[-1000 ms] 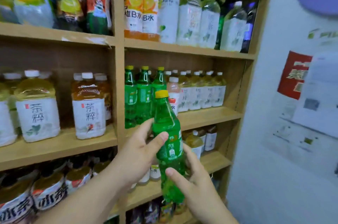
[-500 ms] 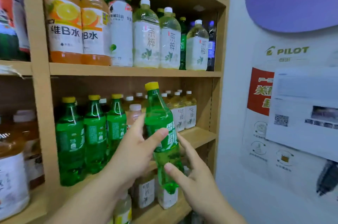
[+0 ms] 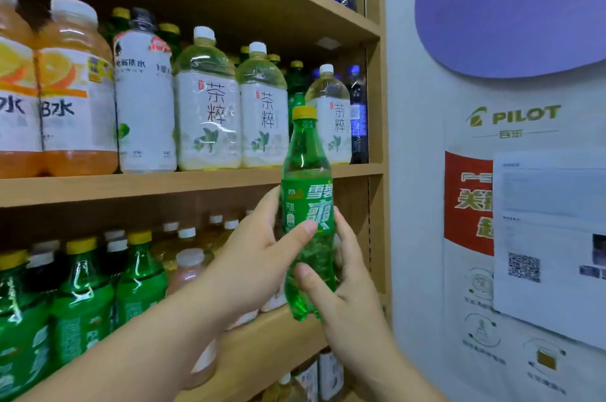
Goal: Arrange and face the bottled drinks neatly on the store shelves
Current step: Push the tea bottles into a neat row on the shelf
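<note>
Green soda bottle (image 3: 307,205) (yellow cap) upright in front of wooden shelf (image 3: 183,183), left hand (image 3: 252,257) gripping its label, right hand (image 3: 344,296) curled round its lower body.

Lower shelf (image 3: 269,342) open at right; tea bottles (image 3: 210,106) crowd above.

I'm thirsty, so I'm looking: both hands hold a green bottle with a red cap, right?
Not quite. The cap is yellow, not red. The head view shows the left hand and the right hand both holding the green bottle.
</note>
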